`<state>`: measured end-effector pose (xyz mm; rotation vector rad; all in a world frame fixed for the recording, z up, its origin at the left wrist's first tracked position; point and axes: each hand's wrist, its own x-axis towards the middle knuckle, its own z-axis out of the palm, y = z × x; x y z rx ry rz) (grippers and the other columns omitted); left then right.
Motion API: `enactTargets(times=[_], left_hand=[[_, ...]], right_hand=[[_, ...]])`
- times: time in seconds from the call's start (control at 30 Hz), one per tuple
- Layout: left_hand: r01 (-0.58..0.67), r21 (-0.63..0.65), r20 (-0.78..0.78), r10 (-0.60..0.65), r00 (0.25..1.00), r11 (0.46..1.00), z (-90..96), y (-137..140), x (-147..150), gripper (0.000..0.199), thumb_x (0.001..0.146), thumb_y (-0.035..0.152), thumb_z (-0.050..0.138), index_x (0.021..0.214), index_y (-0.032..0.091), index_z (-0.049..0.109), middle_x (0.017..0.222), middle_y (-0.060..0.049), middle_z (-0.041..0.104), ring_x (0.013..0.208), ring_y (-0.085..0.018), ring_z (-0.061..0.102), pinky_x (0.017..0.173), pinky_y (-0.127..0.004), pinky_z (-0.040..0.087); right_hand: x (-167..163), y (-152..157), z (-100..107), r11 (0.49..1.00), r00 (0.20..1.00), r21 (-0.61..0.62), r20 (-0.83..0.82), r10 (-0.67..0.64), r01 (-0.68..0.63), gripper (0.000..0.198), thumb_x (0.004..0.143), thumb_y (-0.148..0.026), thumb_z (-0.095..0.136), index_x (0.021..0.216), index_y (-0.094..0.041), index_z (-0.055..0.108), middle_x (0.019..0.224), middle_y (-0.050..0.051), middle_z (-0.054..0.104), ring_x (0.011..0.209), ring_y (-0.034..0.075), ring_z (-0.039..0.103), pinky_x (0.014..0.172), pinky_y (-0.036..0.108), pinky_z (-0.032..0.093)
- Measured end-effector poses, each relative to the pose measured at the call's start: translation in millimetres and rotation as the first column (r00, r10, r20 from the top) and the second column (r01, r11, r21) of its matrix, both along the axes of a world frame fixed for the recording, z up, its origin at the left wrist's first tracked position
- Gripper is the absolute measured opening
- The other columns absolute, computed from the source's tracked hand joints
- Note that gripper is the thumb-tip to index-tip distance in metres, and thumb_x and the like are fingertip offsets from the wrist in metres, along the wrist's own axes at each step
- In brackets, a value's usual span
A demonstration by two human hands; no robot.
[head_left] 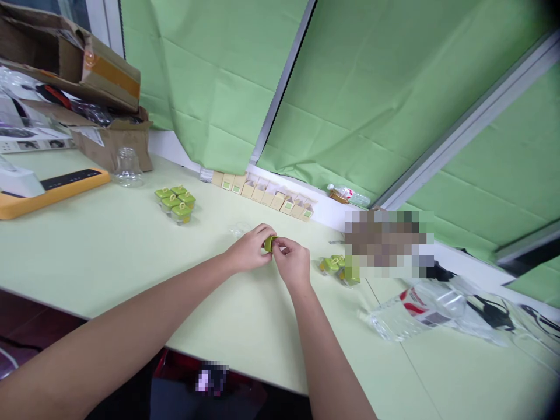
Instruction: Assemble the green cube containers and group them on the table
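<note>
Over the middle of the table my left hand (251, 251) grips a small green lid (268, 243) between thumb and fingers. My right hand (292, 259) is closed at the lid's right side, its fingertips pinching the edge. Just behind my left hand lies a clear plastic piece (238, 228), perhaps a small cup, partly hidden. A group of small clear containers with green lids (176, 202) stands to the left. More green-lidded containers (336, 265) sit to the right of my right hand.
Small cardboard boxes (262, 191) line the table's back edge. At left are a clear jar (127, 168), an orange-edged device (65, 189) and stacked cartons (111, 143). A large clear bottle (413, 309) lies at right near cables; a smaller bottle (350, 195) lies on the sill.
</note>
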<state>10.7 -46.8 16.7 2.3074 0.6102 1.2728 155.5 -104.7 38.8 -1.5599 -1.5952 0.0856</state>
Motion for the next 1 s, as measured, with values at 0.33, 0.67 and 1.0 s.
enactTargets(times=[0.33, 0.67, 1.0], left_hand=[[-0.035, 0.015, -0.018, 0.036, 0.999, 0.999, -3.2, 2, 2, 0.039, 0.072, 0.005, 0.058, 0.107, 0.021, 0.059, 0.108, -0.004, 0.059, 0.098, -0.019, 0.061, 0.087, -0.032, 0.051], [-0.036, 0.065, -0.096, 0.042, 0.994, 0.997, -3.4, -2, 3, 0.037, 0.074, 0.007, 0.058, 0.108, 0.021, 0.06, 0.109, -0.005, 0.06, 0.101, -0.02, 0.061, 0.087, -0.033, 0.051], [-0.047, 0.04, -0.064, 0.05, 0.997, 0.998, 1.1, 0, -2, 0.037, 0.074, 0.007, 0.057, 0.108, 0.022, 0.061, 0.109, -0.004, 0.06, 0.097, -0.019, 0.062, 0.085, -0.032, 0.051]], right_hand=[[1, 5, -4, 0.991, 0.98, -0.111, -0.191, 0.053, -0.075, 0.02, 0.077, -0.03, 0.058, 0.075, -0.021, 0.076, 0.069, -0.002, 0.069, 0.054, 0.012, 0.053, 0.056, 0.022, 0.042], [9, 5, -1, 0.986, 0.991, -0.157, -0.127, 0.032, -0.052, 0.021, 0.076, -0.028, 0.055, 0.07, -0.02, 0.074, 0.064, -0.003, 0.067, 0.057, 0.013, 0.057, 0.057, 0.021, 0.04], [0, 4, -8, 0.997, 0.997, -0.024, -0.032, 0.067, -0.068, 0.027, 0.085, -0.033, 0.05, 0.08, -0.021, 0.075, 0.069, -0.001, 0.065, 0.057, 0.012, 0.053, 0.06, 0.022, 0.04]])
